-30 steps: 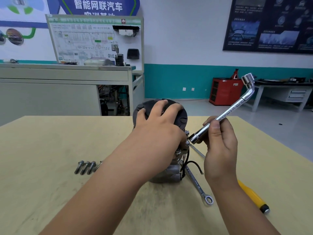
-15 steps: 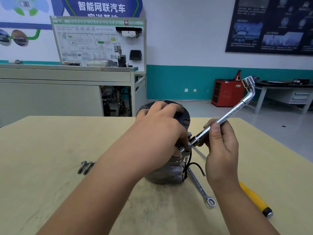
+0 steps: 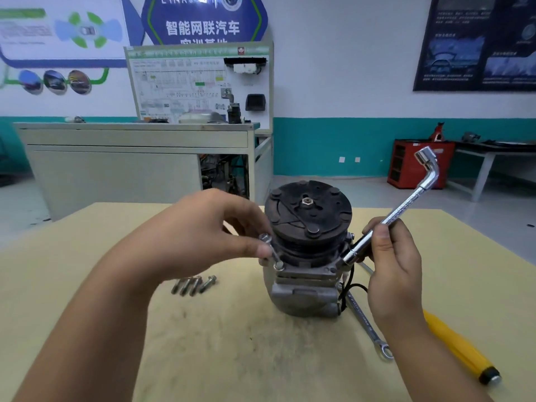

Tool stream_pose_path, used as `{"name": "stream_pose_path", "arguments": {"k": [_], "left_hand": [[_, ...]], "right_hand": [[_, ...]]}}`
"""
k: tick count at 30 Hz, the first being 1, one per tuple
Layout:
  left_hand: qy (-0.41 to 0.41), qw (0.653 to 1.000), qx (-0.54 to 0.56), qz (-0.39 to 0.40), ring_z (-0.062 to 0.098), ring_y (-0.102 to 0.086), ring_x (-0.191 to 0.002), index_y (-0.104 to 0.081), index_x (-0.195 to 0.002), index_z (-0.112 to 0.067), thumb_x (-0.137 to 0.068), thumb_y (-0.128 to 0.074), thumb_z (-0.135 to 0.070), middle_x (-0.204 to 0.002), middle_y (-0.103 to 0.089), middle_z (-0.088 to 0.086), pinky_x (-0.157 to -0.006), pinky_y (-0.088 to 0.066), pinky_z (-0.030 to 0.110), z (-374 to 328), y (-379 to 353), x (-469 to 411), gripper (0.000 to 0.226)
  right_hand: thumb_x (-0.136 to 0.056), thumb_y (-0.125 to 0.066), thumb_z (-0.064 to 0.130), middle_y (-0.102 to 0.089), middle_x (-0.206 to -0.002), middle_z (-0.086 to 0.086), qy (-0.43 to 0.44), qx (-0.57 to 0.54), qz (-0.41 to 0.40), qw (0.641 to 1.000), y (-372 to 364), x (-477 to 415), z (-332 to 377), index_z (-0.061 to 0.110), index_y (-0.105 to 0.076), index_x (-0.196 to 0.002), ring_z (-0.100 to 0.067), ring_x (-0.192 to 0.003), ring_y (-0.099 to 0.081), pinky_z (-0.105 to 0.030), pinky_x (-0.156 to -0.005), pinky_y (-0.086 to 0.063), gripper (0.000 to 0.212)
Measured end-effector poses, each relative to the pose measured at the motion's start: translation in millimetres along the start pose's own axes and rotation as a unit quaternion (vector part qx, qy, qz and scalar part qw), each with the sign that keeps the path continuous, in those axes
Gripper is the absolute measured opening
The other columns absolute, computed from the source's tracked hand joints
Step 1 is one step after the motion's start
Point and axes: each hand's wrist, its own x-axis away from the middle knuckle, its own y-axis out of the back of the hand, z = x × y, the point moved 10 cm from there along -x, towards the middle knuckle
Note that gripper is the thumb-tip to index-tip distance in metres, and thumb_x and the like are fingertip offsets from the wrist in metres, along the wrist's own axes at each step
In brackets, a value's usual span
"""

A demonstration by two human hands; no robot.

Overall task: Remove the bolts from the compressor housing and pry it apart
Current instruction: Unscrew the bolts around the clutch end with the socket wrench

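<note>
The grey compressor housing (image 3: 304, 294) stands upright on the table with its black clutch plate (image 3: 308, 213) on top. My left hand (image 3: 208, 230) is just left of the plate and pinches a loose bolt (image 3: 271, 252) between thumb and fingers, beside the housing's upper left corner. My right hand (image 3: 394, 262) grips the chrome L-shaped socket wrench (image 3: 406, 210). The wrench's lower socket end rests at the housing's upper right flange. Several removed bolts (image 3: 194, 285) lie on the table to the left of the housing.
The yellow table (image 3: 87, 285) carries a combination spanner (image 3: 367, 324) and a yellow-handled screwdriver (image 3: 461, 348) right of the housing. A black wire (image 3: 352, 288) loops off the housing's right side. A grey workbench (image 3: 130, 158) and a red cabinet (image 3: 420, 163) stand beyond the table.
My left hand has come off the top of the clutch plate and moved left, now pinching a bolt. The plate is uncovered. The right hand and wrench have stayed about where they were.
</note>
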Motion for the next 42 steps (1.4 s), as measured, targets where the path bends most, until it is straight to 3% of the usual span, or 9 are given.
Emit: {"name": "stream_pose_path", "arguments": {"k": [6,10,16,21,24,32,37,39,42], "left_hand": [[0.136,0.987,-0.059,0.064,-0.007,-0.062,-0.069,-0.072,-0.071,-0.035,-0.078,-0.077,-0.035,-0.074,-0.071,-0.020,-0.060,-0.042,0.007,92.7,4.0,14.1,0.008],[0.224,0.945,-0.151,0.186,-0.011,-0.053,-0.052,-0.068,-0.076,-0.029,-0.083,-0.072,-0.034,-0.065,-0.065,-0.015,-0.049,-0.036,0.004,154.4,-28.5,17.7,0.009],[0.290,0.892,-0.235,0.255,0.009,-0.052,-0.061,-0.059,-0.069,-0.023,-0.082,-0.070,-0.037,-0.063,-0.056,-0.009,-0.057,-0.038,0.020,209.4,-67.2,10.0,0.022],[0.317,0.882,-0.272,0.215,0.011,-0.048,-0.056,-0.051,-0.063,-0.019,-0.083,-0.068,-0.037,-0.058,-0.050,-0.007,-0.049,-0.033,0.020,226.5,-67.2,3.3,0.032],[0.329,0.878,-0.296,0.181,0.018,-0.046,-0.070,-0.045,-0.066,-0.019,-0.082,-0.068,-0.039,-0.064,-0.045,-0.004,-0.049,-0.028,0.022,231.2,-64.5,4.3,0.034],[0.342,0.888,-0.285,0.118,0.015,-0.047,-0.072,-0.042,-0.067,-0.018,-0.083,-0.065,-0.046,-0.068,-0.046,-0.005,-0.048,-0.027,0.022,239.6,-60.5,9.4,0.040],[0.335,0.891,-0.296,0.075,0.014,-0.047,-0.070,-0.048,-0.072,-0.015,-0.087,-0.060,-0.051,-0.069,-0.047,-0.005,-0.049,-0.027,0.023,225.0,-49.7,6.4,0.042],[0.323,0.903,-0.281,0.025,0.016,-0.054,-0.070,-0.053,-0.076,-0.013,-0.092,-0.053,-0.051,-0.069,-0.054,-0.002,-0.054,-0.034,0.025,205.3,-41.3,0.3,0.042],[0.220,0.943,-0.182,-0.169,0.017,-0.056,-0.071,-0.050,-0.077,-0.016,-0.094,-0.047,-0.051,-0.069,-0.054,-0.005,-0.055,-0.033,0.028,145.6,-15.5,-15.3,0.039]], "right_hand": [[-0.092,-0.036,0.035,-0.048,-0.066,0.009,0.004,0.005,-0.006,1.000,-0.9,1.5,0.9,0.020,-0.050,-0.080,-0.014,-0.065,-0.044,-0.042,-0.065,-0.040,0.023],[-0.092,-0.036,0.035,-0.048,-0.065,0.010,0.007,0.002,0.001,1.000,-2.3,2.7,2.6,0.023,-0.050,-0.080,-0.013,-0.063,-0.042,-0.041,-0.064,-0.040,0.022],[-0.091,-0.037,0.037,-0.046,-0.067,0.011,0.004,0.006,0.011,1.000,-4.6,4.6,3.5,0.024,-0.052,-0.082,-0.017,-0.066,-0.042,-0.050,-0.067,-0.042,0.022],[-0.091,-0.037,0.037,-0.046,-0.066,0.009,-0.002,0.006,0.008,1.000,-4.3,4.7,3.9,0.021,-0.051,-0.081,-0.019,-0.066,-0.042,-0.054,-0.069,-0.042,0.024],[-0.091,-0.036,0.037,-0.046,-0.067,0.009,0.000,0.011,0.009,1.000,-3.8,4.7,4.1,0.020,-0.051,-0.081,-0.016,-0.065,-0.042,-0.051,-0.067,-0.043,0.025],[-0.092,-0.036,0.033,-0.048,-0.066,0.015,0.029,0.035,-0.024,0.999,7.5,-1.9,6.8,0.021,-0.049,-0.078,-0.004,-0.062,-0.042,-0.015,-0.058,-0.036,0.022],[-0.090,-0.041,0.042,-0.046,-0.063,0.010,0.040,0.058,-0.070,0.995,20.8,-5.9,6.0,0.020,-0.047,-0.075,-0.005,-0.061,-0.042,-0.012,-0.056,-0.034,0.028],[-0.086,-0.041,0.049,-0.047,-0.065,0.005,0.050,0.065,-0.085,0.993,26.4,-7.2,7.6,0.025,-0.048,-0.075,-0.007,-0.062,-0.044,-0.011,-0.057,-0.035,0.027],[-0.085,-0.043,0.050,-0.051,-0.070,0.000,0.061,0.083,-0.086,0.991,29.1,-9.4,8.8,0.030,-0.049,-0.074,-0.012,-0.065,-0.047,-0.013,-0.060,-0.038,0.023]]}}
